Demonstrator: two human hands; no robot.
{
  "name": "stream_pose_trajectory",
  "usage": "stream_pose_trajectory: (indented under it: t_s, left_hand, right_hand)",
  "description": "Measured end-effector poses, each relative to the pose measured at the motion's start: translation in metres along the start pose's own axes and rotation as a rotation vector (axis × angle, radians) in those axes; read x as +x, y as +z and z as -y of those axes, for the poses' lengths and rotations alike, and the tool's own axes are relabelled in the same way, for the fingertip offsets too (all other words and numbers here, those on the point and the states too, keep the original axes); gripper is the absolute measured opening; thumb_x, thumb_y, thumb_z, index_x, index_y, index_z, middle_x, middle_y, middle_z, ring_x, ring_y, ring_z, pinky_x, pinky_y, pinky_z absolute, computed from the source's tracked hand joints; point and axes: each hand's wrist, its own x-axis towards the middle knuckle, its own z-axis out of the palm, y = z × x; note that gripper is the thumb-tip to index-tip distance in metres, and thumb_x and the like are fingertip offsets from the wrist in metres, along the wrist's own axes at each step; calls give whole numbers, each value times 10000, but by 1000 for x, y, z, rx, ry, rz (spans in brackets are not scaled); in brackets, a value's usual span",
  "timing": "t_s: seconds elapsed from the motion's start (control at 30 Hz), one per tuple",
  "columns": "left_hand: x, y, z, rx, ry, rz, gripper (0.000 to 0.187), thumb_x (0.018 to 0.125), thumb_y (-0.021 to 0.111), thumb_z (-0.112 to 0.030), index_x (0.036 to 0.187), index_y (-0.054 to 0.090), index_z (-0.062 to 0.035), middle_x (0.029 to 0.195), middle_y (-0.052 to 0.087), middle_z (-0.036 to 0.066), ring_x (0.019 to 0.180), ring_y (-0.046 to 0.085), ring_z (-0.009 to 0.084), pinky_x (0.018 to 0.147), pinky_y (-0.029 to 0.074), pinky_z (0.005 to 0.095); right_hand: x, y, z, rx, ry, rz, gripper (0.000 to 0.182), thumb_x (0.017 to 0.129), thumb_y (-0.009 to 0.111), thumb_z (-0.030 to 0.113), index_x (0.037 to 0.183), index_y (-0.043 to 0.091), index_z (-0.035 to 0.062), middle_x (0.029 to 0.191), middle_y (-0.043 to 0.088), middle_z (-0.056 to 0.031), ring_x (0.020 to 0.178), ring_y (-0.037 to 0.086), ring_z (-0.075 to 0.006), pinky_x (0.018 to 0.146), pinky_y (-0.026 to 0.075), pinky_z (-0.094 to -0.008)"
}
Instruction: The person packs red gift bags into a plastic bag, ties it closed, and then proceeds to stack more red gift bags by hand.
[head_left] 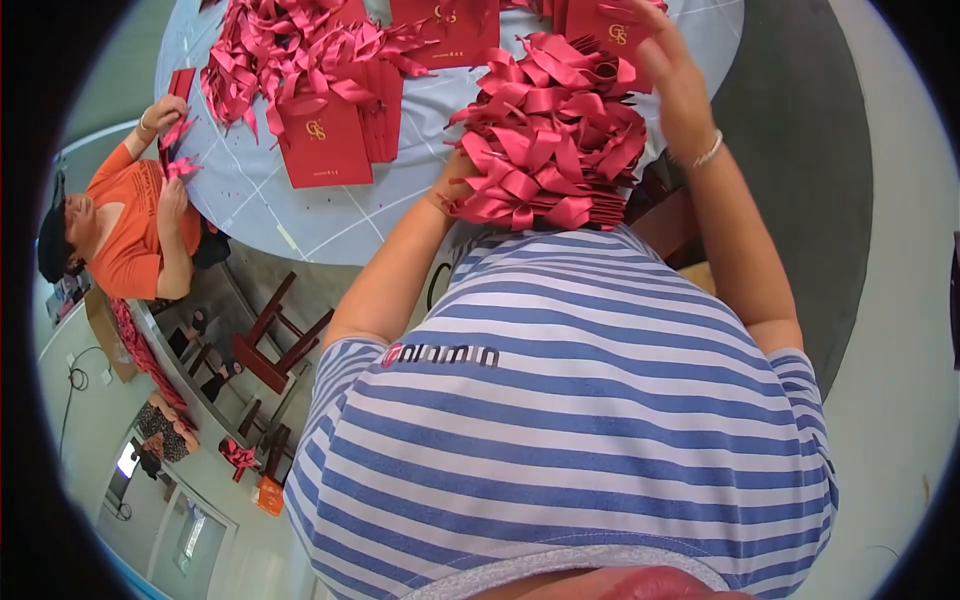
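A thick stack of red cards with pink-red ribbon bows point(555, 140) rests upright at the table's near edge, against the striped shirt. My left hand point(458, 180) is at the stack's left side, its fingers mostly hidden behind the ribbons. At the upper right my right hand point(675, 75) is raised beside the stack, fingers apart and nothing in it. A bracelet circles the right wrist. Left of the stack, red cards with gold lettering point(325, 150) lie on the table, with ribbons heaped above them.
The round table point(240, 190) has a pale blue cover with white lines. More red cards point(445, 40) lie at the far side. At the left, a person in orange point(130, 240) holds red ribbon. Wooden stools point(270, 335) stand below the table's left side.
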Motion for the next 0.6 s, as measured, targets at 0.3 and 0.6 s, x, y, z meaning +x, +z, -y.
stream_pose_trajectory:
  t_s: [0.3,0.6]
  left_hand:
    - [-5,-22,-31,345,129,-12,520,830,688,-247,1307,540,-101,1318,569,89,1183,557,283,1032,428,384]
    - [14,-35,-94,-1034,-310,-338,489,872,707,-153,1322,526,-91,1248,608,50,1137,583,219,998,446,401]
  right_hand:
    - [-30,26,-35,801,539,79,593,1045,370,403,1530,251,82,1494,395,-102,1365,411,-210,1142,323,-359]
    - [-28,9,22,115,162,237,1162,783,754,521,1546,36,18,1509,330,-229,1416,322,-323,1157,259,-379]
